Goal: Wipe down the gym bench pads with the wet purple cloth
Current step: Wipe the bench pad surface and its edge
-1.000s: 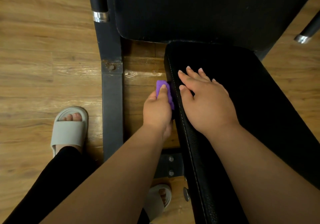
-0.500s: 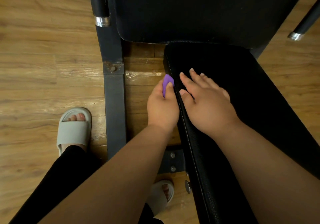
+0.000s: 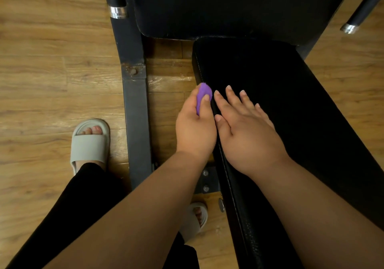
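A black seat pad [image 3: 291, 106] of the gym bench runs from the centre to the lower right. Beyond it stands the black back pad [image 3: 228, 4]. My left hand [image 3: 195, 131] grips the purple cloth [image 3: 202, 96] and holds it against the seat pad's left side edge. Only the cloth's upper end shows past my fingers. My right hand [image 3: 247, 129] lies flat on top of the seat pad, fingers straight, just right of the cloth.
A dark steel frame bar [image 3: 135, 113] lies on the wooden floor [image 3: 52, 61] left of the pad. Two chrome-tipped bars [image 3: 117, 11] [image 3: 351, 27] stand at the top. My feet in grey slippers [image 3: 89, 144] stand at the left and below the arm.
My left hand has slid the cloth a little farther along the pad's side edge, away from me. My right hand has stayed flat on the pad.
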Demonstrator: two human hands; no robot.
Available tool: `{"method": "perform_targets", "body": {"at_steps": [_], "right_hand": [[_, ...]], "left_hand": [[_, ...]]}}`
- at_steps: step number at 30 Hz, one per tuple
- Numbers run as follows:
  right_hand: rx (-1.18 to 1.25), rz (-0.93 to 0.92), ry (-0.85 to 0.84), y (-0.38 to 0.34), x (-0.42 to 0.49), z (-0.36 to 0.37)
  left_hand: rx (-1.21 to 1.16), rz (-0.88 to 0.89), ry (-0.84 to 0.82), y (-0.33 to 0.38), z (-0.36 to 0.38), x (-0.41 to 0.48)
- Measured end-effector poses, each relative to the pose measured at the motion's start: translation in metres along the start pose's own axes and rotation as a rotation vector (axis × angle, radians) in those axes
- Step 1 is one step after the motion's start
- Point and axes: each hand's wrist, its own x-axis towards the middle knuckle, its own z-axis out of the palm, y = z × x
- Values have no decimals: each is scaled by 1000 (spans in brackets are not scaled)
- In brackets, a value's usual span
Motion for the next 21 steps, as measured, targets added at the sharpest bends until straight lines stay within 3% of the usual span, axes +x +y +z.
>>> {"method": "perform_targets", "body": {"at_steps": [4, 10, 16, 21], "right_hand": [[24, -2, 23, -1, 1, 1], [42, -10, 50, 0, -1, 2], [38, -18, 46, 0, -1, 2], [23, -13, 41, -1, -1, 2]], "left_hand": [[-11, 61, -48, -11, -7, -23], [-20, 0, 12, -5, -1, 0], [20, 119, -75, -18, -10, -25], [-57, -41, 32, -7, 2, 6]]}}
